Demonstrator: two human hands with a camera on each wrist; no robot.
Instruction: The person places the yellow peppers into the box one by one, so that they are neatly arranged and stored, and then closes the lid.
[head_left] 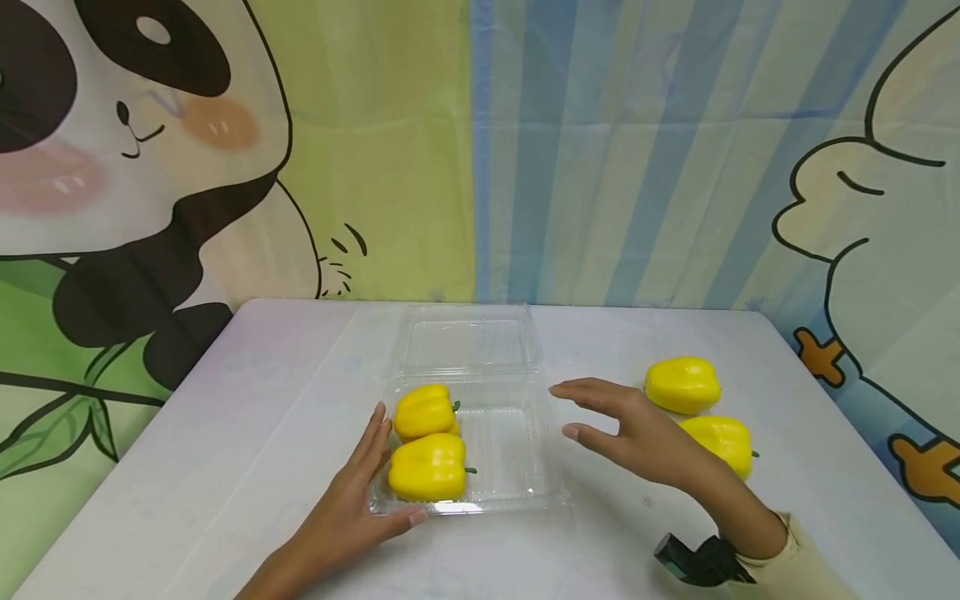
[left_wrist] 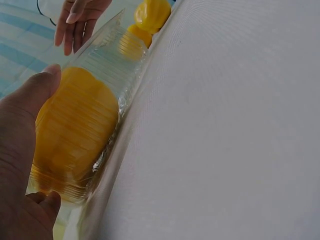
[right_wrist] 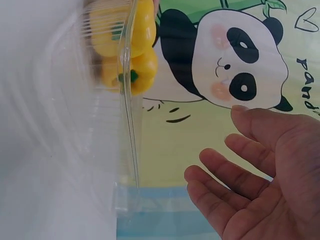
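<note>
A clear plastic clamshell container (head_left: pixel 510 450) lies with its lid (head_left: pixel 472 342) folded back, away from me. Two yellow bell peppers with green stems, a front one (head_left: pixel 427 468) and a rear one (head_left: pixel 424 412), sit in its left half. My left hand (head_left: pixel 352 492) holds the container's front left corner, fingers along the left side and thumb at the front edge. Through the ribbed wall, a pepper (left_wrist: pixel 75 125) shows in the left wrist view. My right hand (head_left: pixel 637 429) hovers right of the container, fingers spread and loosely bent, holding nothing.
Two more yellow bell peppers, one farther back (head_left: pixel 682 385) and one nearer (head_left: pixel 722 443), lie on the white table (head_left: pixel 225 467) at right, partly behind my right hand and forearm. A printed curtain (head_left: pixel 570 150) hangs behind the table. A black wrist camera (head_left: pixel 705 560) sits at my right sleeve.
</note>
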